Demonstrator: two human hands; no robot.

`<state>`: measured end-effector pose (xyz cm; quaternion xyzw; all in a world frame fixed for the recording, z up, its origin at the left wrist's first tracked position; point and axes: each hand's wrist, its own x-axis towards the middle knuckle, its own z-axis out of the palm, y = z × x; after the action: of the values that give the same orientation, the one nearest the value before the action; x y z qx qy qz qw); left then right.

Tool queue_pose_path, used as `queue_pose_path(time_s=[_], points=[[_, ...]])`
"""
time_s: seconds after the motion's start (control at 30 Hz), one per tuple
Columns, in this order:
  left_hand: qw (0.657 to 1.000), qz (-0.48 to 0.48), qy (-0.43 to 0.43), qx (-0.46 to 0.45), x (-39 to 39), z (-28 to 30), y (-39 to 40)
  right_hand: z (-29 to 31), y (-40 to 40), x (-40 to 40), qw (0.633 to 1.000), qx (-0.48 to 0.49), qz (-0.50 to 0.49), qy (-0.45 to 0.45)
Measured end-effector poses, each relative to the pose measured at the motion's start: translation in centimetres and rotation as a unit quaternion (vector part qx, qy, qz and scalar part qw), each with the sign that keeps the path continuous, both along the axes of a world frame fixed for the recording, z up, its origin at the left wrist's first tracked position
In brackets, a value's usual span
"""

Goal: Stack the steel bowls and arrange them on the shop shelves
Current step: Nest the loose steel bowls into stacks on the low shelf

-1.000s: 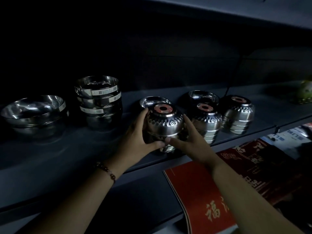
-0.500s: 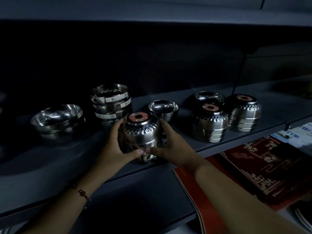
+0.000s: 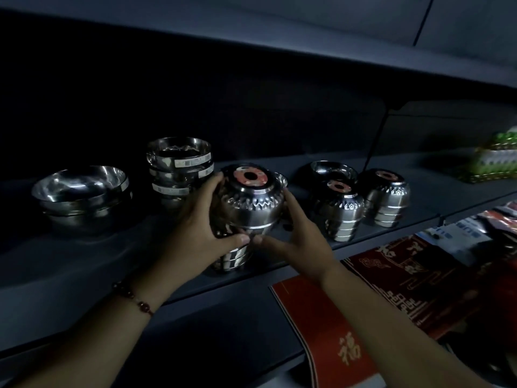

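Note:
A stack of upside-down steel bowls (image 3: 249,208) with a red round sticker on top stands on the dark shelf (image 3: 84,264). My left hand (image 3: 195,228) grips its left side and my right hand (image 3: 296,236) its right side, thumbs nearly meeting in front. Two more upside-down stacks (image 3: 337,211) (image 3: 387,197) stand to the right. An upright bowl (image 3: 327,170) sits behind them. To the left are a stack of upright labelled bowls (image 3: 179,166) and a stack of wide bowls (image 3: 81,191).
The shelf above (image 3: 251,32) overhangs the bowls. Red printed packs (image 3: 391,292) lie on the lower shelf at the right. A green and silver item (image 3: 495,158) sits far right on the bowl shelf.
Both hands have carried the held stack left along the shelf, away from the other two upside-down stacks and toward the labelled bowls. It now hides the small upright bowl behind it.

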<state>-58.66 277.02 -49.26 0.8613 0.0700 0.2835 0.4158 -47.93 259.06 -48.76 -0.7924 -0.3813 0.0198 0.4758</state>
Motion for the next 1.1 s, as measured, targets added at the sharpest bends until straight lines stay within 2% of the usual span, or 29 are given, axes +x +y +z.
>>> queue_pose_path(time_s=[0.1, 0.2, 0.3, 0.43, 0.5, 0.67, 0.77, 0.87, 1.1], points=[[0.999, -0.010, -0.027, 0.025, 0.5, 0.6, -1.6, 0.6, -2.2, 1.0, 0.999, -0.007, -0.025, -0.019], [0.998, -0.006, -0.039, 0.055, 1.0, 0.7, -2.9, 0.0, -3.8, 1.5, 0.996, 0.047, -0.066, -0.039], [0.995, 0.012, -0.051, 0.080, 2.0, 0.4, -3.6, 0.0, -4.0, 2.7, 0.986, 0.053, -0.123, -0.098], [0.994, -0.002, -0.061, 0.095, 3.4, 0.3, -4.4, 0.2, -4.9, 4.6, 0.978, 0.084, -0.174, -0.085], [0.987, 0.002, -0.068, 0.146, 4.0, 0.3, -5.3, 0.8, -5.6, 4.9, 0.973, 0.113, -0.199, -0.042], [0.957, 0.016, -0.067, 0.281, 5.8, -1.2, -6.9, 2.1, -7.4, 6.7, 0.946, 0.149, -0.251, 0.144], [0.938, -0.023, -0.073, 0.338, 6.6, -2.0, -7.5, 2.1, -8.3, 7.5, 0.937, 0.128, -0.263, 0.191], [0.944, -0.057, -0.076, 0.315, 6.7, -2.1, -8.2, 1.8, -8.9, 7.8, 0.937, 0.106, -0.255, 0.212], [0.984, -0.037, -0.093, 0.147, 6.3, -1.4, -9.1, 0.7, -9.0, 7.0, 0.955, 0.037, -0.204, 0.211]])
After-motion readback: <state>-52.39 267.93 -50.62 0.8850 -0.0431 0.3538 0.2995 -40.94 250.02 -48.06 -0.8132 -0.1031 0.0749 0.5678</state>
